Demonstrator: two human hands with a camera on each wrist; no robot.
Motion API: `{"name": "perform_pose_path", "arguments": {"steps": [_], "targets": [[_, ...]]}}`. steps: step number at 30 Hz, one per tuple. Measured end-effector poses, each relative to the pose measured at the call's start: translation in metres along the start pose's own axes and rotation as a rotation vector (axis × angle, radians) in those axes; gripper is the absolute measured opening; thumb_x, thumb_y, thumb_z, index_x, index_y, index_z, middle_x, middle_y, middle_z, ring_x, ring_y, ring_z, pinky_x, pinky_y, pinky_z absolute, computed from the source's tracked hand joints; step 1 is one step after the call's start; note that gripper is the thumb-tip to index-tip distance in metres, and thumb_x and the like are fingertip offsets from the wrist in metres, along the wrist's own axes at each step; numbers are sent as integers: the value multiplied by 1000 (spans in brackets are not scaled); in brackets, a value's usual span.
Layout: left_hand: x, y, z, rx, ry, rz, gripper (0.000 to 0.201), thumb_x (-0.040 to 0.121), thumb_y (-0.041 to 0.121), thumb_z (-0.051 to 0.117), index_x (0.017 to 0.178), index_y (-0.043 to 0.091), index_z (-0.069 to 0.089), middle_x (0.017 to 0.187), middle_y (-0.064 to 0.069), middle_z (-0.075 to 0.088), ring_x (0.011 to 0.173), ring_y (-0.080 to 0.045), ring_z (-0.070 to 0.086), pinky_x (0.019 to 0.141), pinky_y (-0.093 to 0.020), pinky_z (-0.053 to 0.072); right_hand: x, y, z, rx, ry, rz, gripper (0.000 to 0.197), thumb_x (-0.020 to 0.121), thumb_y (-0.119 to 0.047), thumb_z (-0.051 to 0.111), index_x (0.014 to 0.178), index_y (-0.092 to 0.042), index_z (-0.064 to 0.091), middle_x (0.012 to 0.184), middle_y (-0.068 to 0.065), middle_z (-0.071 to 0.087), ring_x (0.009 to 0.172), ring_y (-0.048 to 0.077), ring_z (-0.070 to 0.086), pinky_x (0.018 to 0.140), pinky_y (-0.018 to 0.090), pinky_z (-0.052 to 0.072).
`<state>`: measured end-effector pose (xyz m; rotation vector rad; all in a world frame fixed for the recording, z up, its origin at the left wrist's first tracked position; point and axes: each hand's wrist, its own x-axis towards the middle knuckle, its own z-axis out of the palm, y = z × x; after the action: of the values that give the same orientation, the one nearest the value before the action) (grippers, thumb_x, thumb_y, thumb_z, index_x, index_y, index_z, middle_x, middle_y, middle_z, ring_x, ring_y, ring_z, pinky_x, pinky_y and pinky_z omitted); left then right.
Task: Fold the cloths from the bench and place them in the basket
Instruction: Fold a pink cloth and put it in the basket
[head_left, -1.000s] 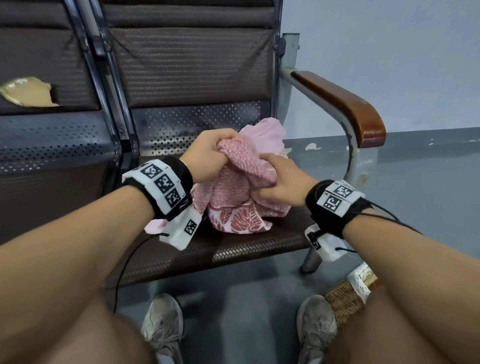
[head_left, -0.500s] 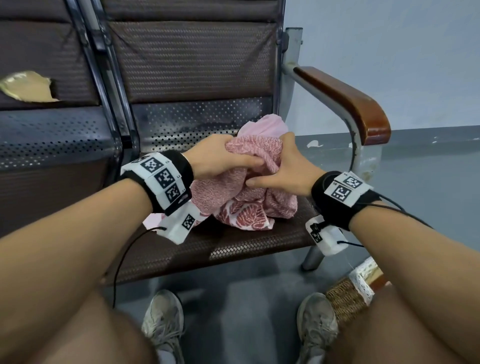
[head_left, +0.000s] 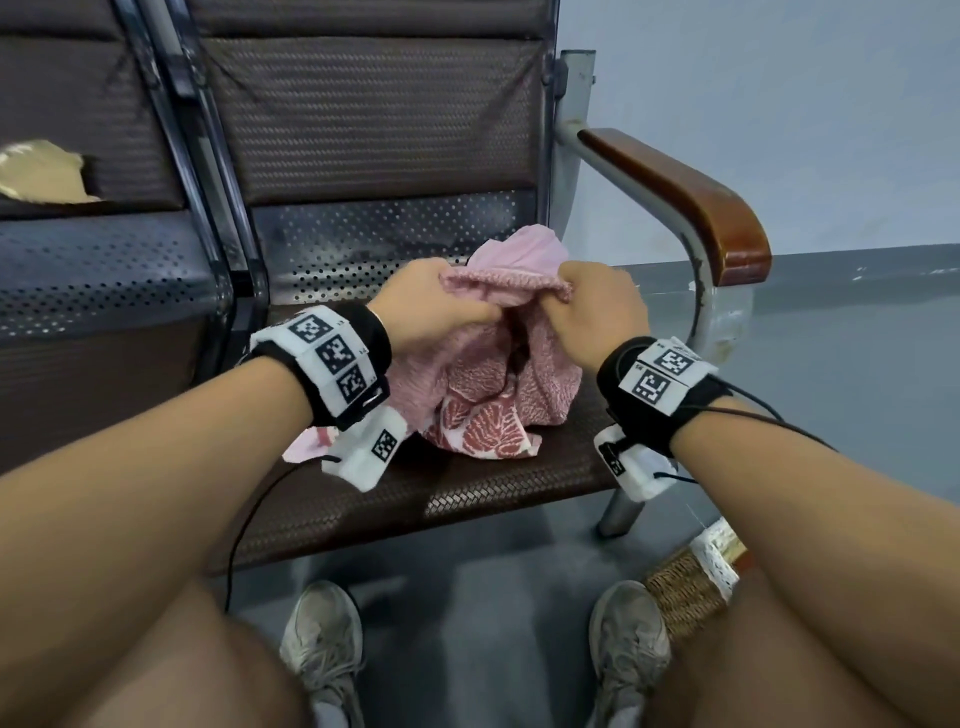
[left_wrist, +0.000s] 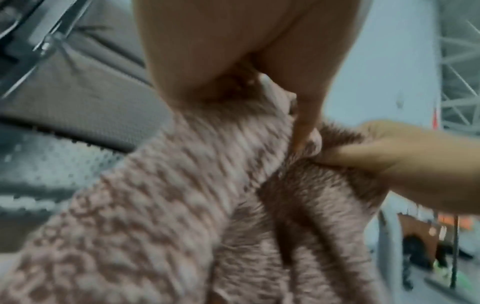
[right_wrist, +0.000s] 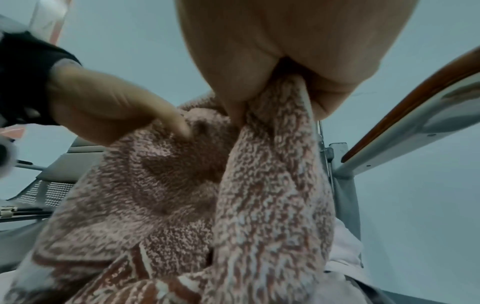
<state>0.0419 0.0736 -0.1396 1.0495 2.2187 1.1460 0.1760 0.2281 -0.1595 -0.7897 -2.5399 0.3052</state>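
Left hand (head_left: 434, 306), right hand (head_left: 597, 312) both pinch pink cloth (head_left: 498, 384) edge above bench (head_left: 467, 488).

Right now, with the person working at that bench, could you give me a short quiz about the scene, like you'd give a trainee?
1. True or false: both the left hand and the right hand grip the pink towel.
2. Where is the basket? A) on the bench B) on the floor by the right foot C) hanging from the armrest
3. Fill in: the towel's lower part rests on the ____.

Key:
1. True: each hand pinches the towel's upper edge.
2. B
3. bench
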Motion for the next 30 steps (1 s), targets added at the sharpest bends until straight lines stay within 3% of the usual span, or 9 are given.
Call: {"name": "perform_pose_path", "arguments": {"steps": [4, 7, 11, 14, 16, 20, 25, 27, 30], "targets": [[5, 3, 15, -332, 15, -99, 35, 85, 24, 75, 101, -6, 72, 101, -23, 73, 82, -23, 66, 75, -35, 48, -2, 1, -1, 62, -25, -17, 34, 92, -47, 54, 82, -15, 57, 80, 6, 66, 78, 32, 58, 63, 36, 41], [17, 1, 15, -463, 178, -212, 21, 91, 26, 61, 91, 7, 71, 86, -9, 72, 78, -22, 66, 70, -33, 52, -9, -4, 0, 186, -176, -135, 22, 84, -36, 62, 87, -25, 43, 66, -2, 57, 65, 27, 53, 58, 35, 39], [29, -8, 1, -721, 383, -306, 26, 92, 30, 59, 97, 6, 70, 92, -14, 74, 85, -31, 71, 74, -41, 56, -17, 3, 3, 158, -320, -164, 46, 88, -26, 58, 129, -24, 37, 59, 0, 56, 62, 19, 52, 58, 34, 36], [33, -10, -6, -736, 354, -299, 39, 99, 35, 51, 121, 5, 60, 91, -3, 66, 81, -22, 65, 77, -36, 56, -19, 7, -1, 145, -253, -232, 45, 99, -25, 49, 141, -24, 31, 56, -2, 54, 55, 15, 50, 59, 33, 35], [33, -10, -6, -739, 308, -286, 34, 101, 34, 50, 120, 8, 60, 88, 0, 62, 79, -19, 63, 79, -36, 55, -19, 5, -7, 222, -190, -321, 48, 101, -20, 44, 144, -34, 31, 54, -2, 55, 49, 13, 52, 54, 31, 41], [26, 0, 2, -757, 258, -257, 17, 101, 13, 51, 86, 12, 59, 75, -5, 60, 61, -16, 60, 51, -28, 52, -23, -12, -7, 228, -380, -381, 38, 93, -13, 45, 112, -35, 70, 66, -17, 64, 55, -2, 57, 64, 24, 51], [11, 24, 11, -855, 98, -171, 11, 98, 0, 55, 108, 0, 59, 98, -18, 69, 66, -19, 71, 53, -22, 56, -34, -32, 18, 301, -511, -186, 30, 86, -43, 49, 67, -26, 64, 61, -7, 62, 60, 13, 57, 62, 31, 46], [7, 28, 14, -809, 63, -150, 19, 93, 0, 62, 111, -3, 61, 102, -20, 70, 69, -20, 72, 57, -22, 57, -31, -35, 26, 330, -441, -152, 39, 87, -59, 49, 77, -25, 65, 72, -5, 67, 67, 15, 62, 64, 32, 49], [6, 27, 15, -718, 108, -113, 25, 91, 8, 68, 113, -4, 66, 102, -18, 73, 75, -18, 73, 61, -24, 58, -21, -28, 33, 280, -331, -55, 34, 96, -46, 51, 88, -18, 68, 87, 5, 70, 80, 24, 64, 72, 34, 51]]}}
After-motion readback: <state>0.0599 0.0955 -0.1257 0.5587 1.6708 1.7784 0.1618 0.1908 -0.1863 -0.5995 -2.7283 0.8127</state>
